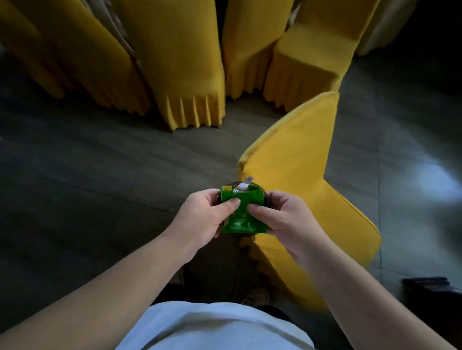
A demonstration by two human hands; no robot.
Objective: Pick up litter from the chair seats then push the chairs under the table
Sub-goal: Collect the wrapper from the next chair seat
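Note:
A crumpled green wrapper (242, 213) with a silver torn strip at its top is held in front of my body, above the floor. My left hand (203, 219) pinches its left side with thumb and fingers. My right hand (281, 218) pinches its right side. Just right of my hands stands a yellow-covered chair (306, 163), its back toward me and its seat hidden. Something dark sits behind the wrapper between my palms; I cannot tell what it is.
Several more yellow-covered chairs (178, 50) stand in a row at the back; one at the back right (310, 52) shows a bare seat. Dark tiled floor (89, 171) lies between them and me. A dark box-like object (431, 287) sits on the floor at the right.

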